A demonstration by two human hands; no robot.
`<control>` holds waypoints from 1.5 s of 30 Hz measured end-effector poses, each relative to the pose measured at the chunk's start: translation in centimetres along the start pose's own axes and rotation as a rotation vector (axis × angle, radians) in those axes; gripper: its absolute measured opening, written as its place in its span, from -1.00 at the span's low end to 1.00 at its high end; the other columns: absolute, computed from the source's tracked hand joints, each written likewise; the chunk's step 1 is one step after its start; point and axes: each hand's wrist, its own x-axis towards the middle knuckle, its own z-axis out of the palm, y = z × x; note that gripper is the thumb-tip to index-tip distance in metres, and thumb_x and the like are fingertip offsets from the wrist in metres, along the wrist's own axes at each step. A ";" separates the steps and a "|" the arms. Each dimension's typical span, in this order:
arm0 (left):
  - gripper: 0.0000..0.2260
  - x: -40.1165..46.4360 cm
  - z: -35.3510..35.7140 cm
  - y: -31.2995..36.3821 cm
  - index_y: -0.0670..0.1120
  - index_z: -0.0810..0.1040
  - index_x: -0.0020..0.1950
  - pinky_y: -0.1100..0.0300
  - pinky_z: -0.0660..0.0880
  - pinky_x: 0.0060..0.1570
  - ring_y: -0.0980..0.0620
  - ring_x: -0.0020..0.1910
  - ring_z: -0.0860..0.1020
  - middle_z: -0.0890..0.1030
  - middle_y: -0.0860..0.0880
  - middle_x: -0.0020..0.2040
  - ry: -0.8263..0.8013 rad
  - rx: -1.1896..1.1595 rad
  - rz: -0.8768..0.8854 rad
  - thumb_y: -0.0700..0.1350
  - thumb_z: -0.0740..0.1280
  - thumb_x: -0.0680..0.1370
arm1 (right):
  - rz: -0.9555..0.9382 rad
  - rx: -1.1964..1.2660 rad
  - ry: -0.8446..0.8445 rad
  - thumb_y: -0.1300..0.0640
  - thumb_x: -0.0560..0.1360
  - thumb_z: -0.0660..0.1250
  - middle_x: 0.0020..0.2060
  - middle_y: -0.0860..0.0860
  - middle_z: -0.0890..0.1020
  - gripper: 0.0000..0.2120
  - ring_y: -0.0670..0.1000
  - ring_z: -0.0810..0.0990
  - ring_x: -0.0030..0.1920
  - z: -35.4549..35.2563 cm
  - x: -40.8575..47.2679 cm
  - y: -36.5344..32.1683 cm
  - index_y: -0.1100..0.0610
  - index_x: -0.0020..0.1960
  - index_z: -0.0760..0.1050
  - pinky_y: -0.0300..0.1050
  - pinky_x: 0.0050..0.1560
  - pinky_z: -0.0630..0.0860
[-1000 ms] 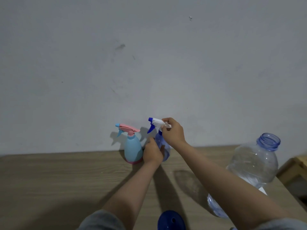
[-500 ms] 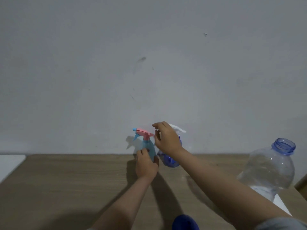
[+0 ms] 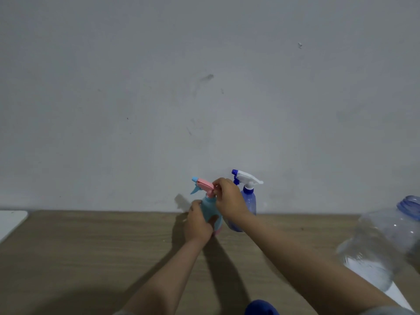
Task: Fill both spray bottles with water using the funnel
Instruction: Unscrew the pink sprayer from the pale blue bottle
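Note:
Two spray bottles stand at the back of the wooden table (image 3: 91, 246), close to the wall. My left hand (image 3: 198, 221) grips the body of the light blue spray bottle (image 3: 210, 204). My right hand (image 3: 229, 197) pinches its pink spray head (image 3: 204, 185). Just to the right stands the dark blue spray bottle (image 3: 250, 201) with a white trigger head, untouched. A blue funnel (image 3: 261, 308) shows partly at the bottom edge. The large clear water bottle (image 3: 384, 242) with an open blue neck stands at the right.
A grey wall rises directly behind the bottles. A white surface (image 3: 11, 221) lies at the table's left edge. Something white and flat (image 3: 386, 294) lies under the big water bottle at the right.
Both hands left the dark blue bottle and moved left onto the light blue one. The left hand now grips its body and the right hand pinches its pink head.

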 end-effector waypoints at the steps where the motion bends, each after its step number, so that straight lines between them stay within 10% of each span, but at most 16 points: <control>1: -0.54 -0.5 -0.2 0.2 -0.04 0.37 0.19 0.05 0.56 0.03 -0.05 0.10 0.54 0.53 -0.03 0.15 0.010 -0.011 0.016 -0.05 0.50 0.39 | -0.021 0.021 0.003 0.30 0.52 0.25 -0.06 0.11 0.61 -0.88 0.08 0.56 -0.09 -0.5 -0.4 0.0 0.23 0.04 0.49 -0.14 -0.09 0.50; 17: -0.45 -12.5 1.4 3.3 0.01 0.38 0.21 0.44 0.46 -0.23 0.09 0.04 0.55 0.55 0.07 0.08 -0.197 -0.206 0.031 -0.03 0.56 0.32 | -0.117 0.007 0.076 0.31 0.47 0.31 -0.13 0.03 0.60 -0.88 -0.01 0.51 -0.19 -7.1 -10.0 4.4 0.17 -0.03 0.56 -0.09 -0.14 0.51; 24: -0.51 -14.4 2.1 3.4 -0.01 0.36 0.29 0.59 0.38 -0.26 0.00 0.14 0.54 0.56 0.01 0.18 -0.183 -0.014 0.068 -0.07 0.47 0.43 | 0.071 0.334 0.179 0.28 0.48 0.35 -0.07 -0.03 0.61 -0.77 -0.08 0.59 -0.13 -6.5 -12.5 6.6 0.08 0.11 0.51 -0.39 -0.15 0.49; 30: -0.53 -14.7 2.0 3.6 0.05 0.35 0.28 0.48 0.43 -0.35 0.05 0.11 0.57 0.56 0.06 0.18 -0.180 0.020 0.043 -0.01 0.45 0.43 | 0.349 0.554 0.230 0.10 0.29 0.58 -0.07 -0.08 0.61 -0.59 -0.12 0.59 -0.02 -4.4 -14.0 6.6 0.07 0.05 0.48 -0.27 -0.08 0.55; 45: -0.61 -14.4 1.1 4.3 0.08 0.42 0.20 0.53 0.34 -0.39 0.16 -0.01 0.53 0.54 0.18 0.08 -0.209 0.041 0.031 -0.08 0.45 0.43 | 0.187 0.462 0.407 0.19 0.38 0.49 -0.13 -0.02 0.57 -0.77 -0.10 0.57 -0.10 -1.3 -14.2 6.6 0.10 -0.01 0.50 -0.38 -0.15 0.49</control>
